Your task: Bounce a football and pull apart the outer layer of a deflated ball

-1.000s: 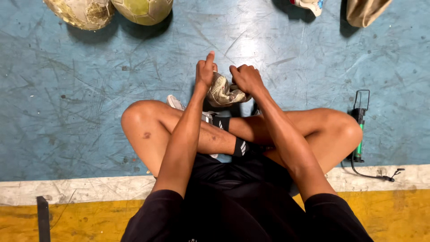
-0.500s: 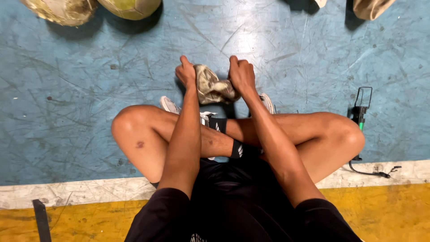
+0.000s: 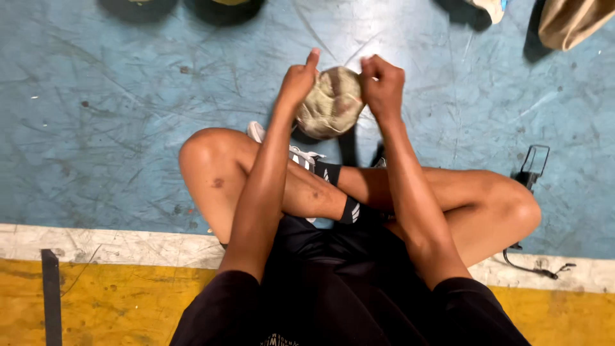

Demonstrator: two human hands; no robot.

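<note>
A blue floor (image 3: 115, 115) is seen from above. It is scratched and worn. Nearer the person, a white line (image 3: 109, 247) is painted across it, and a yellow strip (image 3: 115, 304) lies past that. A dark bar (image 3: 50, 295) stands on the yellow part at the left.

Crossed bare legs (image 3: 218, 173) are folded on the blue floor. Black shorts, black socks (image 3: 349, 210) and a white shoe (image 3: 256, 131) are worn. By the right knee, a small black pump (image 3: 535, 163) with a thin cord lies on the floor. At the top right, a tan bag (image 3: 570, 22) is seen, cut off by the edge. Two dark round shapes at the top left cannot be told.

A soft, flat ball (image 3: 330, 102), pale and dirty, is held up in front of the knees, between both hands. It is pinched at its left side by the left hand (image 3: 298, 83), with the thumb pointing up. Its right side is held tight by the closed right hand (image 3: 383, 86). Nothing is in the way of the ball.
</note>
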